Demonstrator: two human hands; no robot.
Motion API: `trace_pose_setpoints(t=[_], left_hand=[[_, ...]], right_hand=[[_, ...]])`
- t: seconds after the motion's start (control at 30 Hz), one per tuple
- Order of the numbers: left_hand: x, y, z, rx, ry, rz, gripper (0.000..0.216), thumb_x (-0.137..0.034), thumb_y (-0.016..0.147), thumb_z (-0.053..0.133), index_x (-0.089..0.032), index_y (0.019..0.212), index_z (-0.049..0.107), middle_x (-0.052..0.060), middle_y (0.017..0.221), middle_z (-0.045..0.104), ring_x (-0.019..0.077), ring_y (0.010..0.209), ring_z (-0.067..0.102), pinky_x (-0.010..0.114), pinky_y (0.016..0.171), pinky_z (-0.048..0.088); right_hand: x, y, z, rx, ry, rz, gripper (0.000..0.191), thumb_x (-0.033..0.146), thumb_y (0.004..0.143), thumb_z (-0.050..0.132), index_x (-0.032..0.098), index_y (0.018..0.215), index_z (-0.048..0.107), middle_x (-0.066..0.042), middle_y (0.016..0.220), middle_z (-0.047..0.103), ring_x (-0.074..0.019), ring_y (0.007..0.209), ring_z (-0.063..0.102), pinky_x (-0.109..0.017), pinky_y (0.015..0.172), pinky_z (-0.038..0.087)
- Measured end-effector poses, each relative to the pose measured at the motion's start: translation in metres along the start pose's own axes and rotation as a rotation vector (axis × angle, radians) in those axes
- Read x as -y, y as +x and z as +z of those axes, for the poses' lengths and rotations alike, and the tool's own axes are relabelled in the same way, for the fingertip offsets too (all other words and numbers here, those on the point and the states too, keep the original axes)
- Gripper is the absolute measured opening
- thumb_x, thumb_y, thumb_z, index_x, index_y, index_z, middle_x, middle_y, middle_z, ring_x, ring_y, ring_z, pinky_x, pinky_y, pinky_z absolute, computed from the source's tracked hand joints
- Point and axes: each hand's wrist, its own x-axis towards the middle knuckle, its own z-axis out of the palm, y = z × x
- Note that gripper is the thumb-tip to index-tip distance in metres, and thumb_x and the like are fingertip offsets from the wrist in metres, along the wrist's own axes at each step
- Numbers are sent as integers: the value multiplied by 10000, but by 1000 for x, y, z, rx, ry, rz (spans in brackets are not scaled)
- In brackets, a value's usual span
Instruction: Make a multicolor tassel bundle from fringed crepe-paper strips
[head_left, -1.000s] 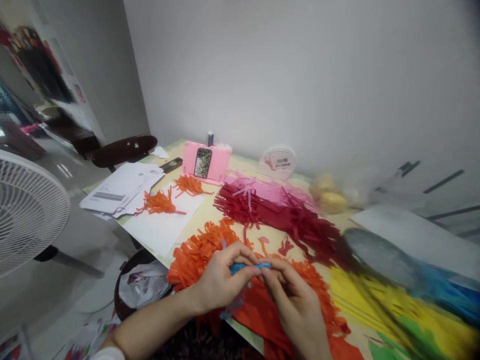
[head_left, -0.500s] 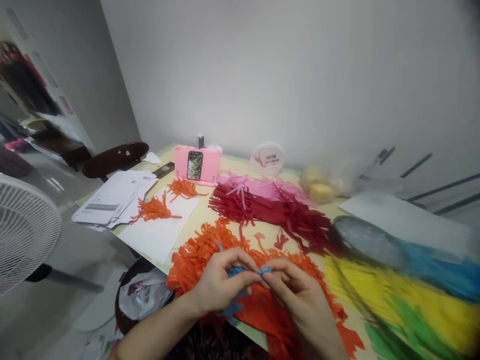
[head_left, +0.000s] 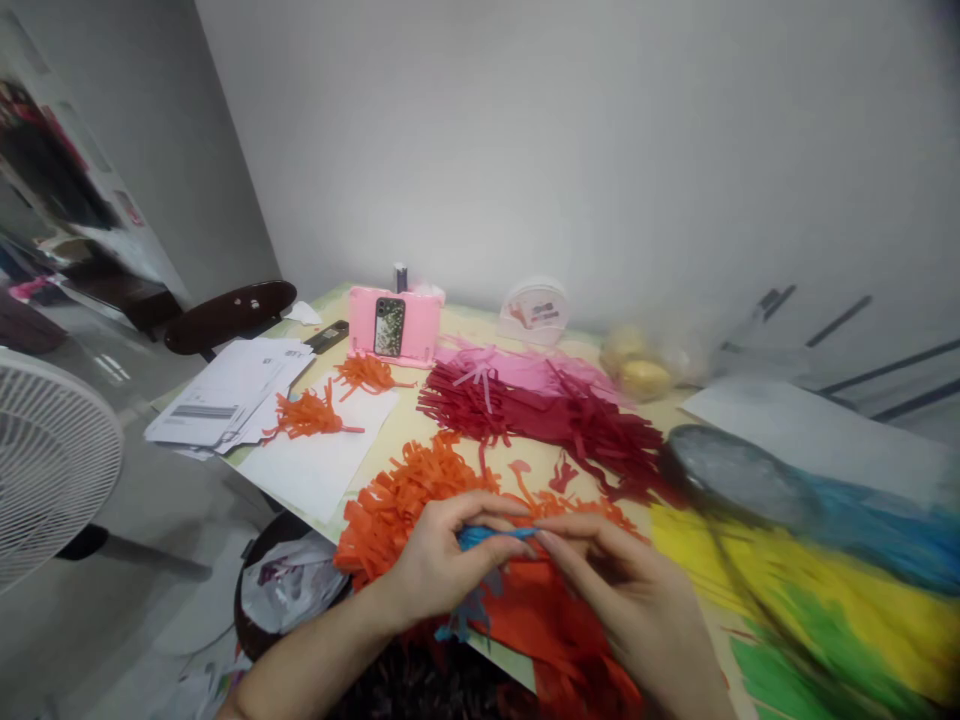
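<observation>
Between my hands is a blue fringed-paper tassel (head_left: 480, 538), its thin twisted end pointing right and its fringe hanging below my palm. My left hand (head_left: 439, 560) wraps round the thick part with thumb and fingers closed. Thumb and fingertips of my right hand (head_left: 611, 570) pinch the twisted tip. Directly beneath both hands lies a heap of orange fringed paper (head_left: 420, 478), partly hidden by them. Two finished-looking orange tassels (head_left: 307, 413) rest at the left on a white sheet (head_left: 322, 480).
Dark red fringed paper (head_left: 540, 415) lies beyond the orange heap, before a pink stand with a phone (head_left: 389, 327). Yellow fringed paper (head_left: 795, 570) and a blurred round tray (head_left: 739, 475) are right. A paper stack (head_left: 225, 400) sits left, near a fan (head_left: 52, 470).
The blue end between my fingers has become longer and thinner, stretched to the right. My right hand has shifted slightly right and turned; my left hand stays nearly in place.
</observation>
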Motion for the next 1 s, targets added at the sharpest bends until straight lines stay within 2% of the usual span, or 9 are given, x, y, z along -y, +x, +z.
trace_pose_setpoints(t=[0.13, 0.37, 0.57, 0.67, 0.7, 0.77, 0.83, 0.9, 1.0], left_hand=[[-2, 4, -4, -30, 87, 26, 196, -305, 800, 715, -133, 887, 752, 60, 807, 755, 125, 673, 644, 220, 653, 503], [1, 8, -19, -23, -123, -71, 327, -436, 771, 741, -124, 866, 720, 54, 749, 733, 109, 604, 602, 210, 588, 469], [13, 8, -34, 33, -196, -107, 405, -503, 749, 746, -129, 905, 728, 40, 741, 717, 103, 578, 587, 221, 593, 473], [12, 24, -81, 60, 109, 40, 381, -455, 838, 662, -137, 1038, 724, 80, 887, 750, 152, 718, 663, 258, 681, 521], [8, 34, -104, -17, 303, 110, 323, -398, 868, 631, -146, 1051, 721, 80, 916, 751, 162, 766, 675, 265, 714, 527], [-6, 61, -157, -352, 790, 241, 226, -275, 906, 562, -178, 1039, 716, 60, 963, 749, 171, 864, 678, 284, 809, 530], [-18, 93, -206, -509, 914, 259, 283, -155, 917, 466, -177, 1076, 699, 87, 1100, 720, 208, 1025, 639, 366, 961, 480], [-21, 127, -239, -552, 1003, 256, 312, -97, 884, 460, -165, 1074, 698, 103, 1131, 703, 239, 1093, 599, 422, 1033, 425], [-2, 168, -251, -454, 1123, 242, 307, -67, 841, 508, -173, 1035, 721, 94, 1121, 699, 240, 1135, 558, 415, 1067, 377]], right_hand=[[4, 6, 2, 42, -71, -25, 239, 436, 794, 699, 214, 730, 758, -46, 645, 726, -163, 524, 647, -218, 461, 498], [7, 13, 9, -42, -2, 65, 283, 467, 764, 731, 193, 696, 704, 9, 509, 599, -104, 420, 498, -193, 395, 392], [0, 13, 31, -132, -25, -19, 232, 429, 810, 708, 200, 781, 686, -13, 650, 663, -124, 548, 593, -198, 515, 476], [-9, 17, 41, -14, -3, -38, 260, 432, 871, 643, 208, 1002, 659, 21, 605, 600, -118, 524, 551, -196, 498, 449], [-12, 18, 43, 27, 6, -30, 311, 439, 888, 619, 209, 1098, 629, 36, 588, 569, -119, 519, 535, -197, 493, 438], [-19, 20, 45, 67, 4, -4, 407, 465, 905, 588, 206, 1218, 569, 52, 577, 528, -118, 506, 497, -196, 475, 408], [-26, 22, 45, 65, -6, 23, 440, 497, 904, 575, 199, 1228, 560, 50, 582, 516, -118, 510, 480, -199, 477, 396], [-34, 24, 45, 63, -10, 46, 453, 521, 898, 571, 197, 1214, 565, 53, 573, 496, -123, 514, 475, -207, 489, 399], [-43, 27, 43, 75, -23, 65, 474, 534, 888, 574, 197, 1221, 561, 59, 571, 473, -128, 531, 484, -216, 515, 417]])
